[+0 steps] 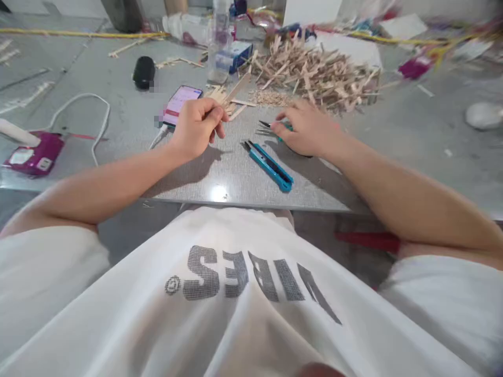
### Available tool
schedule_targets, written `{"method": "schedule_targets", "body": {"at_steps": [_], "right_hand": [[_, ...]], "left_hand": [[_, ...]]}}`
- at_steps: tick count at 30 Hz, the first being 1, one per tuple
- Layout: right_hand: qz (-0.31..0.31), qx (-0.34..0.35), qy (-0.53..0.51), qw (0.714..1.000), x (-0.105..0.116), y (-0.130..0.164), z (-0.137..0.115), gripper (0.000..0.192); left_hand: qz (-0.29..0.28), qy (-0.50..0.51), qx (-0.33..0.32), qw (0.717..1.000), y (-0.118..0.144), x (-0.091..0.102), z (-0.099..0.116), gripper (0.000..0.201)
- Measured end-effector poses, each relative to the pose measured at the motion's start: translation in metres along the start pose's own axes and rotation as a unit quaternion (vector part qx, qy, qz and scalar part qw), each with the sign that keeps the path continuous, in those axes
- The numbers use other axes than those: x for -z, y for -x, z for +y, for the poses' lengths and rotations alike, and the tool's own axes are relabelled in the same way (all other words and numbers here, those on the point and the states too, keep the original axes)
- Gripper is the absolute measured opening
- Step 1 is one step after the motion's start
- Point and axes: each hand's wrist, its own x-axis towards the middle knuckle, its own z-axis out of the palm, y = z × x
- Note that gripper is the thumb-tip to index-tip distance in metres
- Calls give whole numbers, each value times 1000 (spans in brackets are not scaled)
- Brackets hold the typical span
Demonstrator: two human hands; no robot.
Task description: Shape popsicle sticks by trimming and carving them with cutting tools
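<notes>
My left hand (200, 125) pinches a flat wooden stick (238, 88) between thumb and fingers, its far end pointing up and to the right. Beneath and beyond that hand lie several more pale sticks (237, 112). My right hand (304, 128) is curled over a pair of teal-handled snips (290, 127); two slim pointed jaws stick out to the left, and most of the handle is hidden under the palm. Between my hands, blue-handled thread snips (271, 167) rest on the grey table (188, 180) with their dark tips toward the upper left.
A heap of wooden stick pieces (314, 73) covers the back right. A phone (183, 102) with a white cable lies beside my left hand. Behind it stand a clear bottle (219, 47), a blue box (240, 55) and a black rounded object (144, 72). A purple device (37, 154) sits far left.
</notes>
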Motion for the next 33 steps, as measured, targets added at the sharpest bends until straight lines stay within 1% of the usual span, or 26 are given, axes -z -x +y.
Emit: {"method": "schedule_targets", "body": {"at_steps": [3,6,7,9,12,14,17,18,19,21,23,25,26,27,29,33], "right_hand": [[-3,5,2,1000,1,-40,-13,42],[36,4,-7,999,-6,-86,-27,32],[42,11,-10,999,-10,-101,-32,30],[58,1,-5,998,-18,-127,-41,25],[61,-5,1,998,-24,-152,-47,19],[71,-2,-12,997,-21,-157,-45,20],[103,5,-46,994,-10,-146,-37,30],[116,11,-64,991,-6,-136,-34,34],[137,23,-126,982,-2,-123,-32,39],[142,39,-171,974,6,-89,-31,47],[112,64,-306,943,10,-48,-37,46],[78,102,-389,912,11,-10,-48,44],[52,125,-422,897,11,6,-54,45],[44,139,-448,882,10,18,-60,45],[40,138,-482,864,7,33,-70,45],[22,101,-528,843,0,36,-76,49]], "left_hand": [[18,-25,23,999,-9,-1,-2,28],[33,-32,43,998,-10,-3,-3,19],[37,-30,50,998,-9,-4,-4,14],[47,-24,56,997,-5,-7,-5,8],[53,-16,48,997,-1,-11,-6,14],[57,-11,38,998,0,-13,-6,20],[65,-2,29,997,-1,-14,-6,21],[68,1,28,997,-1,-14,-5,21],[71,4,26,997,-2,-14,-5,21],[80,10,26,996,-2,-14,-4,20],[79,9,26,996,-1,-14,-4,20],[67,-2,19,998,1,-15,-4,20],[59,-8,11,998,3,-16,-4,20],[50,-11,2,999,5,-17,-3,20],[34,-11,-15,999,10,-19,1,19],[7,-25,-29,999,19,-23,7,15]]}}
